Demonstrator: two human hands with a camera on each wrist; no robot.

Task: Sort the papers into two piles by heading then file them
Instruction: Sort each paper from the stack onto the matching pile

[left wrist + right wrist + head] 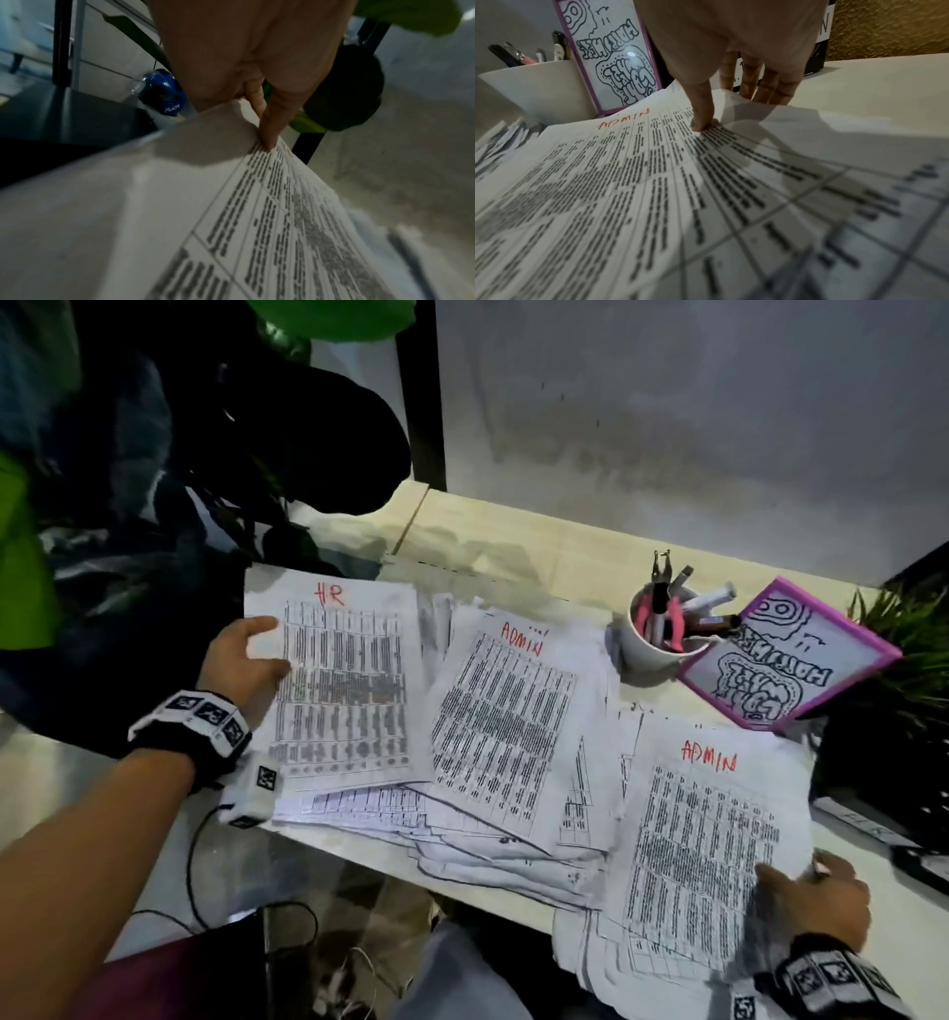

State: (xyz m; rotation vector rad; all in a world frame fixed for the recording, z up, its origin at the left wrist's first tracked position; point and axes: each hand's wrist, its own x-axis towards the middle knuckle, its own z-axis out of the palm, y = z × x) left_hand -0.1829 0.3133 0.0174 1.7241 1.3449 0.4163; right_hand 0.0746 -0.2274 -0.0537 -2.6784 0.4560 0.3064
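Note:
Printed table sheets with red handwritten headings lie spread over the desk. My left hand (246, 660) pinches the left edge of the sheet headed HR (354, 680), thumb on top and fingers under it; the left wrist view shows the thumb (270, 125) pressing that HR sheet (282, 223). A sheet headed ADMIN (503, 726) tops the messy middle heap. My right hand (811, 901) pinches the right edge of another ADMIN sheet (703, 855) at the near right, and in the right wrist view the thumb (702, 113) lies on that ADMIN sheet (628, 182) with the fingers beneath its edge.
A white cup (652, 644) of pens and pink pliers stands at the back. Beside it leans a purple-framed drawing board (791, 654). A dark box (883, 762) and a plant sit at the right. Dark leaves and a green leaf crowd the left.

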